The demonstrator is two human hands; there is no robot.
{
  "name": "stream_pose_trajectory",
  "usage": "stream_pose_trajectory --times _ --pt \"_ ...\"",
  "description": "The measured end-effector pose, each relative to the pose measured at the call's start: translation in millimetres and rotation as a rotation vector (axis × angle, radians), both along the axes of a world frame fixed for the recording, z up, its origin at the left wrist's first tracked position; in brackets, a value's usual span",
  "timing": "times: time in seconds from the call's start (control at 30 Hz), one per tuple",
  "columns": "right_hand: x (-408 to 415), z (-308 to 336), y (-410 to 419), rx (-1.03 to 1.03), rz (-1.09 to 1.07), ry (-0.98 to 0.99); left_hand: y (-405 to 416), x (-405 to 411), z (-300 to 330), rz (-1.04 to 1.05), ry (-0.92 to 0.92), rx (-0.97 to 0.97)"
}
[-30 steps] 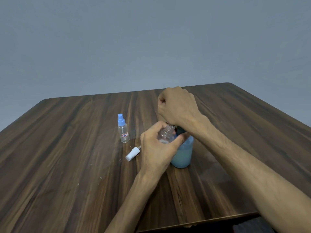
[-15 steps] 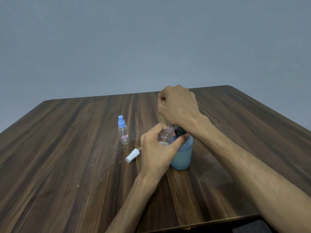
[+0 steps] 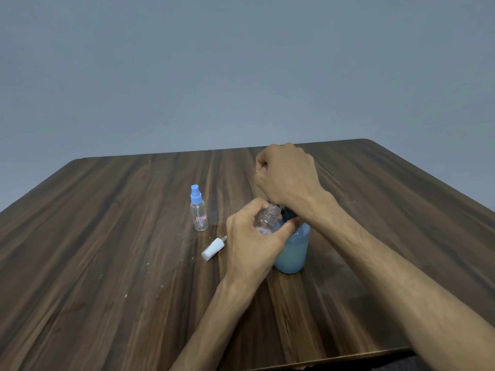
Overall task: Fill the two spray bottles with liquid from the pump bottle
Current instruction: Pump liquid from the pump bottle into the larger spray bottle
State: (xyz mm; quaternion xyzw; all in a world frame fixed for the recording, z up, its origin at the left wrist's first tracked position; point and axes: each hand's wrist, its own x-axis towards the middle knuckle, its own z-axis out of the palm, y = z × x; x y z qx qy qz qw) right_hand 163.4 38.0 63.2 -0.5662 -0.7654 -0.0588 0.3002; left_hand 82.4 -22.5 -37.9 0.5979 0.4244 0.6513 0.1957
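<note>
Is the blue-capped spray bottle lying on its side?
No, the blue-capped spray bottle stands upright on the table, left of the white spray cap lying flat.

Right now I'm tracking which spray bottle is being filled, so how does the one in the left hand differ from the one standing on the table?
The small clear spray bottle in the left hand has no cap, its threaded neck bare; the small clear spray bottle with the blue cap is closed. The first is tilted in the left hand's grip; the second stands upright and untouched on the dark wooden table. Both are small, clear plastic.
</note>
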Motion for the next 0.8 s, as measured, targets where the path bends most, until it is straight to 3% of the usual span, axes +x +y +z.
stream_pose_trajectory --times 0.8 --pt "1 1 -2 0.003 0.022 0.020 -1 1 3 0.001 0.013 0.007"
